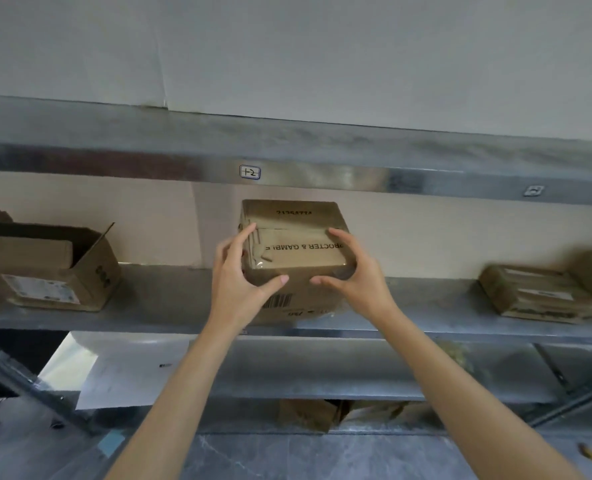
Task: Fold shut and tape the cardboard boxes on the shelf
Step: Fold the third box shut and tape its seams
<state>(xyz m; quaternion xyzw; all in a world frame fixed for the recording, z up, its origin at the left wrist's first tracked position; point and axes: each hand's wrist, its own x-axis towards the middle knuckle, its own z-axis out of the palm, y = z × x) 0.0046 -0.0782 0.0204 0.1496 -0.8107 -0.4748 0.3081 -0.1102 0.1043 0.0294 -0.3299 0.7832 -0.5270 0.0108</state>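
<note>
On the middle shelf [169,306], a box [298,258] stands about midway along, its flaps folded shut and a glossy strip of clear tape across the top. From my seat I read "PROCTER & GAMBLE" upside down on the lid, and a barcode on the near face.

Both hands are on it. The left hand [239,275] wraps the near left corner, with the thumb on the front face and the fingers [249,232] reaching over the top edge. The right hand [353,271] mirrors it at the near right corner, thumb in front and fingers curled onto the lid. Each hand holds the box.

Well to the left on the same shelf sits an open box [45,268] with its flaps up. Far right lies a flat box [530,292], blurred. A tag [250,172] marked "1-2" is on the beam above. A white sheet [128,368] lies on the level below.
</note>
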